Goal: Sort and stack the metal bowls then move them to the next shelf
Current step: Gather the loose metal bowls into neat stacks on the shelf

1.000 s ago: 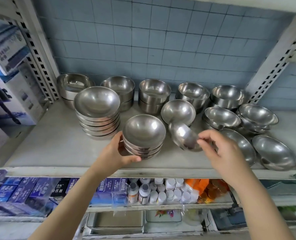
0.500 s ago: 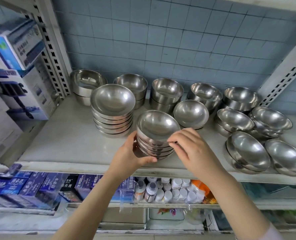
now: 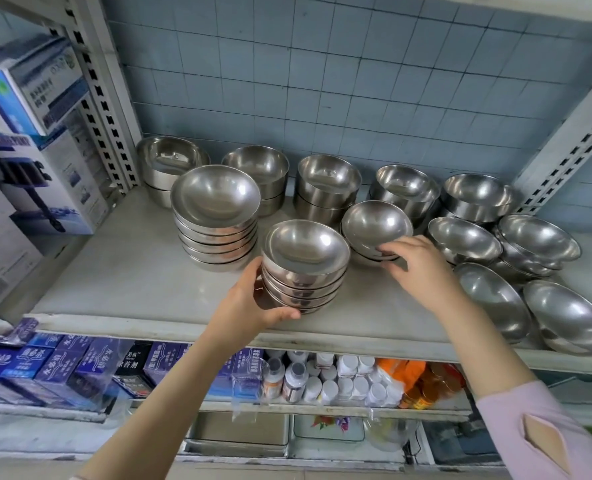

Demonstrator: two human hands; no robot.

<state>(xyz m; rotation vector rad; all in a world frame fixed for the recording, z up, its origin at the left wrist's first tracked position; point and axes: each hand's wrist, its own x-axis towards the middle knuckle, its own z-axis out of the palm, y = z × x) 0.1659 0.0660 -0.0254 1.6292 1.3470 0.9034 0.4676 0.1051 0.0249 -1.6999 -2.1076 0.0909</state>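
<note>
Head view: a white shelf (image 3: 114,271) carries many metal bowls in front of a blue tiled wall (image 3: 356,81). Take the front stack (image 3: 305,265) near the shelf's front edge as the landmark. The left hand (image 3: 253,303) cups its left side and base, thumb under the lowest bowl, fingers wrapped on the stack. Just right of and behind it sits a small stack (image 3: 375,230); the right hand (image 3: 422,268) reaches to its lower edge, fingertips touching the bottom bowls, fingers partly spread; whether it grips them I cannot tell. Left of and behind the front stack stands a taller stack (image 3: 216,216). Further behind runs a back row (image 3: 329,185) of deeper bowls. Well to the right lie tilted bowls (image 3: 564,320). Far left stand boxes (image 3: 38,133). Below the stack, a lower shelf holds white bottles (image 3: 339,379) and blue packets (image 3: 62,362).
</note>
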